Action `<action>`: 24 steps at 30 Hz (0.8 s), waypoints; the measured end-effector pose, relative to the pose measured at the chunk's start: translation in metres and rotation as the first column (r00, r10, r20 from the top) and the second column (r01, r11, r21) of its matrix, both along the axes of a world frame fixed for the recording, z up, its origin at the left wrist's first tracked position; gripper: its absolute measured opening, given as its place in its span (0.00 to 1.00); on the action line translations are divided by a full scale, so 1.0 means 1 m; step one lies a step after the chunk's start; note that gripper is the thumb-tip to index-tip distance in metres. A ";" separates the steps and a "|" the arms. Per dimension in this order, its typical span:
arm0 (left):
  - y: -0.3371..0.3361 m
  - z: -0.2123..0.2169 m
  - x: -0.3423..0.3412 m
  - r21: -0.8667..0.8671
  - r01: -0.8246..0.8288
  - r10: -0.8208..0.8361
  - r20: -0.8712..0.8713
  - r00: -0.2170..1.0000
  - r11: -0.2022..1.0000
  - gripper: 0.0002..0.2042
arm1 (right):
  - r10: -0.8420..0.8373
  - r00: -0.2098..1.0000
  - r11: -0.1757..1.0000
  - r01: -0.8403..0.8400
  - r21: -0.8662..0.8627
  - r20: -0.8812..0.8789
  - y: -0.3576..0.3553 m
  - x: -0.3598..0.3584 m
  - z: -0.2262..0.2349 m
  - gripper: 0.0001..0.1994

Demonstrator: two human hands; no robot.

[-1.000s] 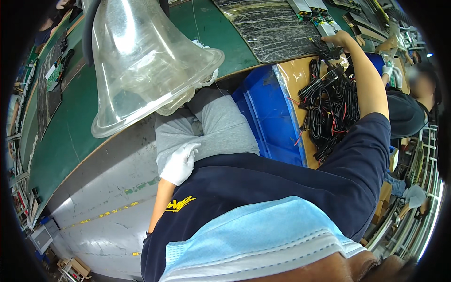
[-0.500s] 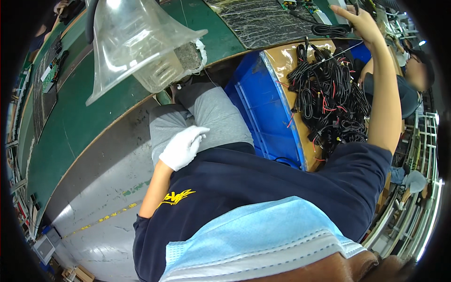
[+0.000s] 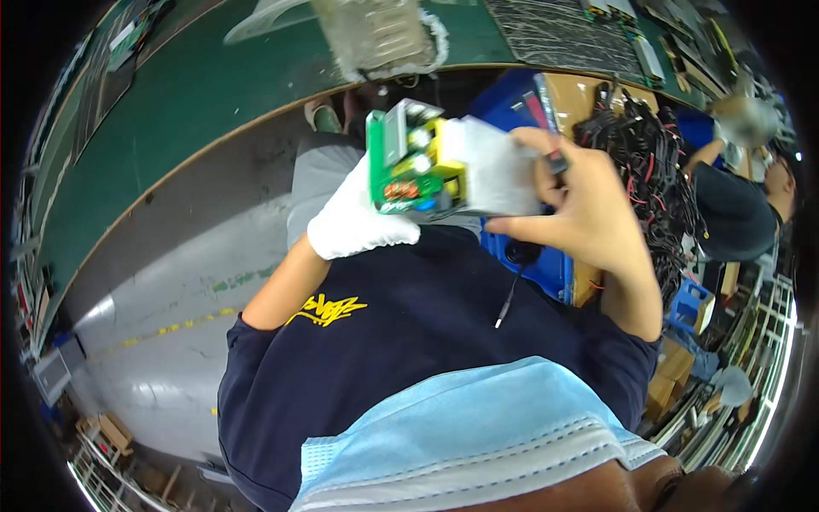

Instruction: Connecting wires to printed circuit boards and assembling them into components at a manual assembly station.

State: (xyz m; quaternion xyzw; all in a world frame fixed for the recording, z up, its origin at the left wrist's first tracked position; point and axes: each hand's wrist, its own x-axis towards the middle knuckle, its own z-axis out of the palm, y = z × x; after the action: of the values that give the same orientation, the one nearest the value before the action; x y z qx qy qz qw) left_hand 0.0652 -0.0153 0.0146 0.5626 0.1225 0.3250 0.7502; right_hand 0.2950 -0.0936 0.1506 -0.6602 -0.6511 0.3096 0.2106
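My left hand point(image 3: 354, 218), in a white glove, holds a green circuit board point(image 3: 409, 162) with yellow and silver parts up in front of my chest. A pale sheet point(image 3: 490, 175) covers the board's right side. My bare right hand point(image 3: 576, 209) touches that right side and pinches a black cable point(image 3: 512, 282) by its end; the cable hangs down over my dark shirt with a small plug at its tip.
A green work table point(image 3: 196, 94) curves along the top left. A clear plastic-wrapped unit point(image 3: 380, 38) sits on it. A blue crate point(image 3: 546, 264) and a heap of black and red cables point(image 3: 648, 162) lie to my right. Another person point(image 3: 742, 205) sits at far right.
My right hand came back from the cable heap to my chest with a cable. My left hand rose from my lap and now holds the circuit board.
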 end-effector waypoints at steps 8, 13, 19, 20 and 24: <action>0.006 -0.050 -0.026 -0.229 -0.355 0.373 0.040 0.927 0.906 0.43 | 0.154 0.969 0.972 -0.184 -0.144 -0.194 0.050 -0.046 -0.103 0.29; 0.017 -0.060 -0.049 -0.597 -0.231 0.358 0.102 0.928 0.769 0.41 | 0.140 0.953 0.980 -0.173 -0.101 -0.270 0.060 -0.050 -0.119 0.19; 0.018 -0.054 -0.055 -0.570 0.062 0.126 0.284 0.951 0.819 0.43 | 0.214 0.955 0.938 -0.259 -0.231 -0.203 0.071 -0.044 -0.137 0.10; 0.016 -0.056 -0.052 -0.508 0.089 0.066 0.279 0.958 0.856 0.43 | 0.239 0.944 0.927 -0.291 -0.234 -0.227 0.071 -0.044 -0.142 0.09; 0.012 -0.066 -0.036 -0.343 0.098 -0.022 0.219 0.976 0.934 0.44 | 0.307 0.920 0.936 -0.338 -0.099 -0.244 0.066 -0.045 -0.158 0.08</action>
State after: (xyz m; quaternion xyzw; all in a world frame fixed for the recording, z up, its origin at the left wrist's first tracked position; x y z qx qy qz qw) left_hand 0.0293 -0.0028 -0.0511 0.3852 0.0810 0.3325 0.8570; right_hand 0.2498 -0.0278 -0.0069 -0.5174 -0.6998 0.4575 0.1824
